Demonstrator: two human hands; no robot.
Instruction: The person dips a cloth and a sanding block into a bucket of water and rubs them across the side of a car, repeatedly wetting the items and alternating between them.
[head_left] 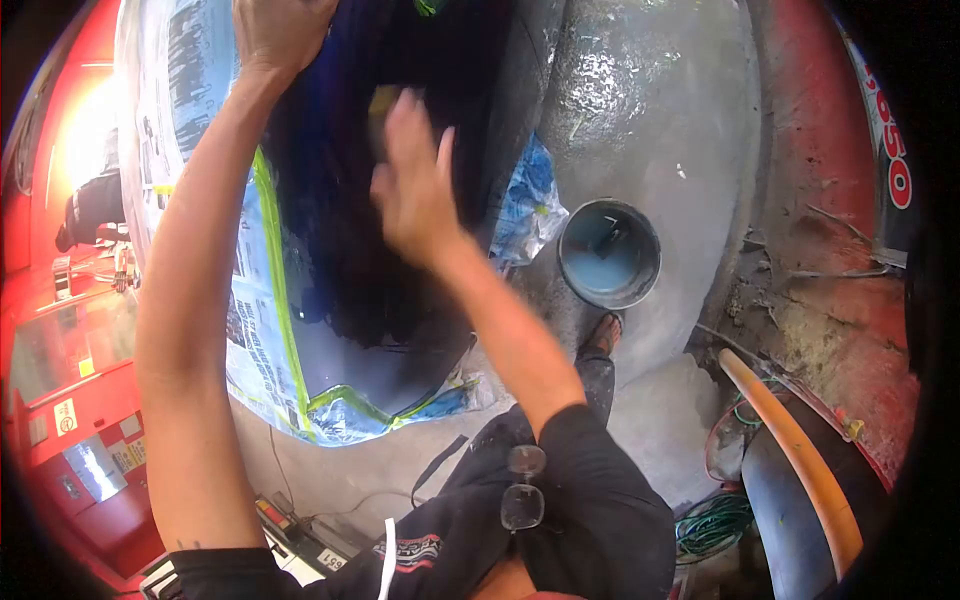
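A dark, glossy vehicle panel (345,240) fills the upper middle, wet-looking and edged with green masking tape (275,260) and printed masking film (255,320). My left hand (285,30) is at the top edge of the view, against the panel's left side; its fingers are mostly cut off. Over the panel's middle, my right hand (415,185) is smeared by motion. At its fingertips is a small yellowish block (382,103), seemingly held against the dark surface. A bucket (564,255) of cloudy bluish water stands on the floor to the right, with something dark in it.
Wet concrete floor (650,130) runs along the panel's right side. An orange hose or pipe (795,450) and coiled green cord (712,525) lie at lower right. Red machinery or cabinets (85,400) stand at left. Eyeglasses (523,506) hang from my shirt.
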